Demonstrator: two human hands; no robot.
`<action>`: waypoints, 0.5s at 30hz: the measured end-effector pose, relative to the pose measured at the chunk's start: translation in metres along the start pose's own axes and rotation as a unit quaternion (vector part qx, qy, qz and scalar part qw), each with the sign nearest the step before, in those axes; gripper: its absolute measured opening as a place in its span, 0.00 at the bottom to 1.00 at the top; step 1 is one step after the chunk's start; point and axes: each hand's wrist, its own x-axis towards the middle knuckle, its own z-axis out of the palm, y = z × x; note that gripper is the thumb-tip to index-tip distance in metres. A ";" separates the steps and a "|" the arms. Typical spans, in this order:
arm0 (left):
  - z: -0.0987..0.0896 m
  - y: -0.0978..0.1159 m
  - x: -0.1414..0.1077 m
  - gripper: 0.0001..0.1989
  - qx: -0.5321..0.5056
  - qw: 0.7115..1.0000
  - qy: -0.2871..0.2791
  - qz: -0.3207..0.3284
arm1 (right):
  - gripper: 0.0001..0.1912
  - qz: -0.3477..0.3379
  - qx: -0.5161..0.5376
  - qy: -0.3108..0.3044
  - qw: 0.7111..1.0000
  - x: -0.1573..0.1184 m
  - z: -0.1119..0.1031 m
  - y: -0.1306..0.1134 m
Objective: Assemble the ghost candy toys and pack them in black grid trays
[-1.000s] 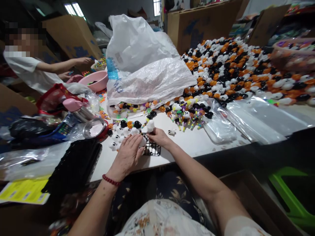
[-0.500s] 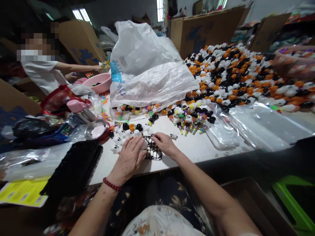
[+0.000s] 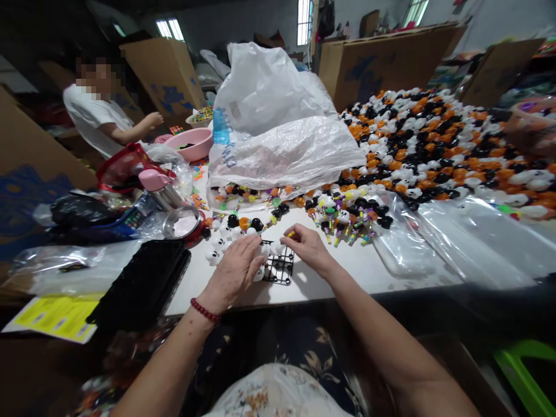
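A black grid tray (image 3: 282, 267) lies on the white table near its front edge, with white pieces on its left and upper part. My left hand (image 3: 238, 267) rests over the tray's left side, palm down, fingers stretched out over white pieces. Just right of the tray's upper corner, my right hand (image 3: 309, 248) pinches a small item with a yellow part; the rest of it is hidden by my fingers. White ghost-faced pieces (image 3: 215, 256) lie beyond and left of my left hand.
Stacked black trays (image 3: 141, 284) lie left. Clear plastic bags (image 3: 402, 243) are right, below a large pile of orange, black and white pieces (image 3: 417, 139). A white sack (image 3: 282, 127) stands behind. A person (image 3: 102, 116) is at the far left beside a pink basin (image 3: 191, 145).
My right hand has lifted off the tray and moved to its right. A white piece shows at the tray's upper part. The person's arm has drawn back, and the view has shifted.
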 end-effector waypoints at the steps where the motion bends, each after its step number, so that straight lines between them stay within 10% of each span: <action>1: 0.000 0.000 0.000 0.21 -0.003 1.000 -0.003 0.003 | 0.07 -0.008 -0.005 -0.007 1.000 0.005 0.005 -0.002; 15: 0.007 -0.002 0.004 0.25 0.006 1.000 -0.018 0.006 | 0.17 -0.082 -0.145 -0.117 0.979 0.014 0.044 -0.013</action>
